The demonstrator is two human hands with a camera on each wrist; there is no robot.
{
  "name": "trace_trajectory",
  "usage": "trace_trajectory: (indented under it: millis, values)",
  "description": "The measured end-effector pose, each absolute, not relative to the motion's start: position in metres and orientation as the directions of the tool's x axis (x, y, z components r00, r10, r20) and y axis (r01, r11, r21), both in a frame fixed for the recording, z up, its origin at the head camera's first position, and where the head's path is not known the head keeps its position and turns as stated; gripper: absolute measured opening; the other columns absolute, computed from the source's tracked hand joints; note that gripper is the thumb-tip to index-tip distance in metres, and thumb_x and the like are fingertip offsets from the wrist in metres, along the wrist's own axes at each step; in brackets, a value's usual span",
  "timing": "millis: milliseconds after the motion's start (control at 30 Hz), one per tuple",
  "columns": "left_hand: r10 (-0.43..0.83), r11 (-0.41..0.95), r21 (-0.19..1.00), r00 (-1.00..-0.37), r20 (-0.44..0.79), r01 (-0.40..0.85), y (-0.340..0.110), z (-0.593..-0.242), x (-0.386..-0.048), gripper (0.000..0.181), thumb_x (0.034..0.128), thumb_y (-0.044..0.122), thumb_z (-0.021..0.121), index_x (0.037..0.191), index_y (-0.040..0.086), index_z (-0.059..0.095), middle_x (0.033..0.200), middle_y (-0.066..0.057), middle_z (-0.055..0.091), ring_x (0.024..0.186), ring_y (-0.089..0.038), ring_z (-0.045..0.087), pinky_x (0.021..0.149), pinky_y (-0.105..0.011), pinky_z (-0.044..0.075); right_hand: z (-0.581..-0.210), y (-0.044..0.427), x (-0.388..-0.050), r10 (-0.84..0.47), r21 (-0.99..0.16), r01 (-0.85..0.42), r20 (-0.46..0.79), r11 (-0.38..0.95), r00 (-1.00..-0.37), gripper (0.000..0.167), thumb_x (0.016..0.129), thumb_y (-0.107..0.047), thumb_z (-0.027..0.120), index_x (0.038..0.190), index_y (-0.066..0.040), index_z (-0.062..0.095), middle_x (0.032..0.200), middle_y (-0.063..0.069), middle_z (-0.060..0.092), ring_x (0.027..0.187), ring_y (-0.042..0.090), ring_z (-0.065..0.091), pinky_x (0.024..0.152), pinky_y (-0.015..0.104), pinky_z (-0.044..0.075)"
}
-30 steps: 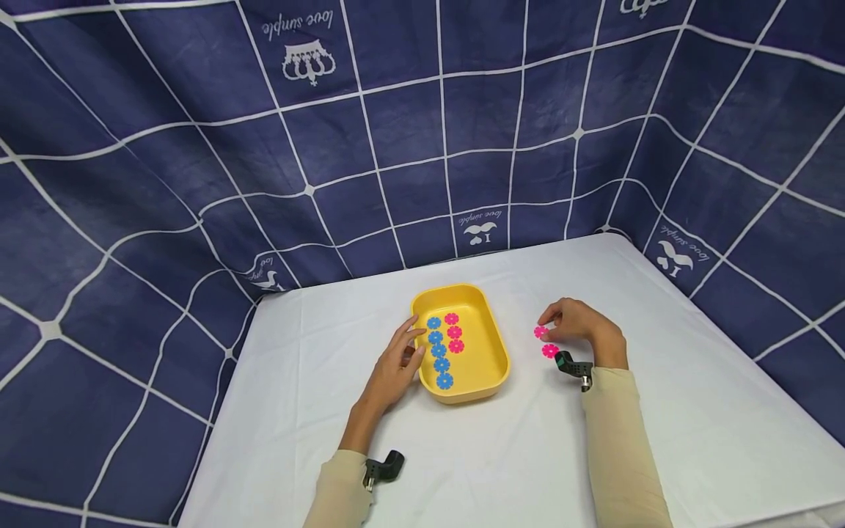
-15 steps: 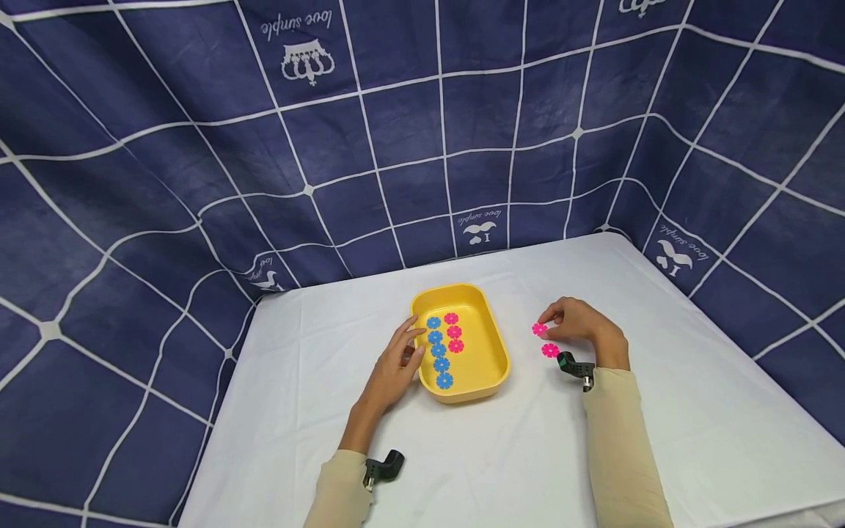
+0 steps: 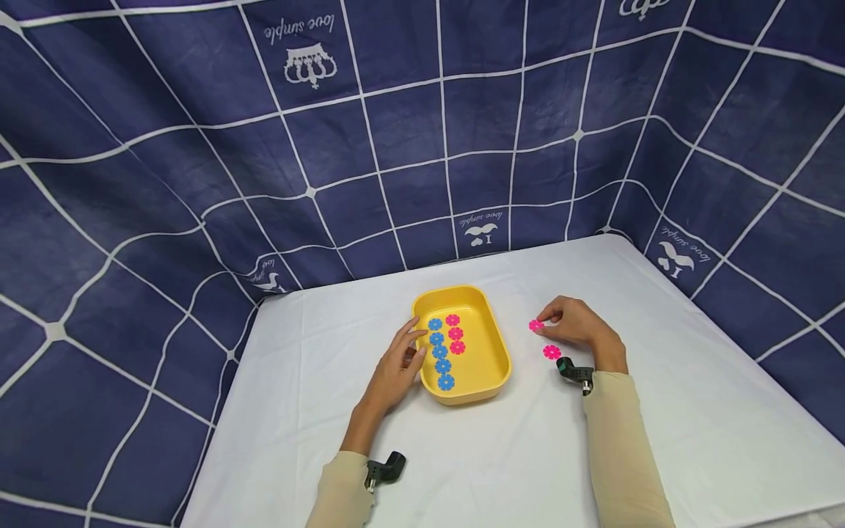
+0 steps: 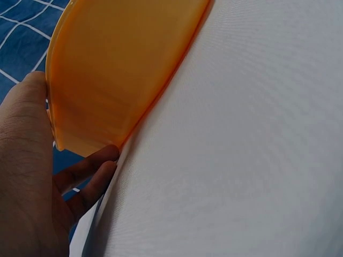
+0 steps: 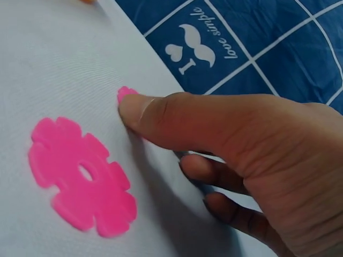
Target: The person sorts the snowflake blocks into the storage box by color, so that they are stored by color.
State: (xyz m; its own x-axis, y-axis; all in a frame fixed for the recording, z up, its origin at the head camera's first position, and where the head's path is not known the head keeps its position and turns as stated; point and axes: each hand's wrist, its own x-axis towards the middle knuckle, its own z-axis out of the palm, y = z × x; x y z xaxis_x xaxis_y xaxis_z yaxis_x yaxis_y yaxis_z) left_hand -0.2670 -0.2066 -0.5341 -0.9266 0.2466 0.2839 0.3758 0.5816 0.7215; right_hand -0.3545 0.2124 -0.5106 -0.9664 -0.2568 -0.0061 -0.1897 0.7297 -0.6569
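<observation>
My left hand (image 3: pixel 391 375) holds the left rim of a yellow plastic tray (image 3: pixel 486 350). Some of its fingers reach over the rim, while two fingertips (image 4: pixel 104 167) rest low against the outer wall. Inside, a column of blue snowflake discs (image 3: pixel 443 366) lies along the left side, beside three pink snowflake discs (image 3: pixel 456 334). To the right of the tray, my right hand (image 3: pixel 576 321) pinches a pink snowflake disc (image 3: pixel 535 325) between thumb and fingers, just above the cloth. The thumb hides most of this disc in the right wrist view. Another pink disc (image 5: pixel 83 174) lies flat close by.
A white cloth (image 3: pixel 462 462) covers the table. Dark blue curtains (image 3: pixel 409 117) with white grid lines stand behind it and at both sides. Each forearm carries a black wrist camera (image 3: pixel 389 468). The tray's right half shows bare floor.
My right hand has shifted slightly left with the pinched pink disc, moving it away from the other pink disc on the cloth. My left hand and the tray stay in place.
</observation>
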Motion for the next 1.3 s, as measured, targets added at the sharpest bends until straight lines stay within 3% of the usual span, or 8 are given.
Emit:
trace_trajectory:
  millis: [433,767,1000,1300]
  values:
    - [0.253,0.582,0.715,-0.922,0.294,0.388,-0.204,-0.531,-0.269,0.045,0.1129,0.039,0.054,0.154,0.021,0.056,0.174,0.012,0.032,0.108,-0.013,0.067,0.092,-0.036,0.063,-0.500,0.215,-0.354,-0.237,-0.664,-0.185,0.012,0.725,-0.971,0.029,0.090,-0.029,0.088,0.113,-0.011,0.082,0.108,0.006,0.073,0.102,0.028,0.063,0.092,0.041,0.054]
    - [0.247,0.588,0.717,-0.927,0.283,0.375,-0.204,-0.529,-0.269,0.045,0.1129,0.038,0.055,0.154,0.021,0.057,0.174,0.016,0.030,0.107,-0.013,0.066,0.093,-0.036,0.062,-0.482,0.212,-0.353,-0.275,-0.636,-0.255,0.069,0.728,-0.959,0.029,0.093,-0.027,0.085,0.115,-0.008,0.082,0.115,0.011,0.075,0.107,0.033,0.065,0.099,0.055,0.056]
    - [0.243,0.595,0.715,-0.930,0.275,0.367,-0.205,-0.530,-0.269,0.042,0.1126,0.033,0.057,0.153,0.022,0.057,0.173,0.017,0.031,0.106,-0.012,0.065,0.092,-0.034,0.062,-0.471,0.209,-0.350,-0.276,-0.631,-0.277,0.103,0.724,-0.956,0.026,0.093,-0.024,0.085,0.114,-0.009,0.082,0.119,0.014,0.074,0.110,0.037,0.064,0.099,0.056,0.056]
    - [0.243,0.585,0.723,-0.930,0.276,0.367,-0.207,-0.532,-0.266,0.045,0.1130,0.042,0.054,0.153,0.022,0.058,0.173,0.020,0.030,0.105,-0.009,0.067,0.092,-0.033,0.062,-0.455,0.206,-0.346,-0.241,-0.634,-0.234,0.077,0.737,-0.967,0.031,0.094,-0.028,0.084,0.118,-0.010,0.081,0.123,0.015,0.072,0.116,0.040,0.062,0.101,0.058,0.056]
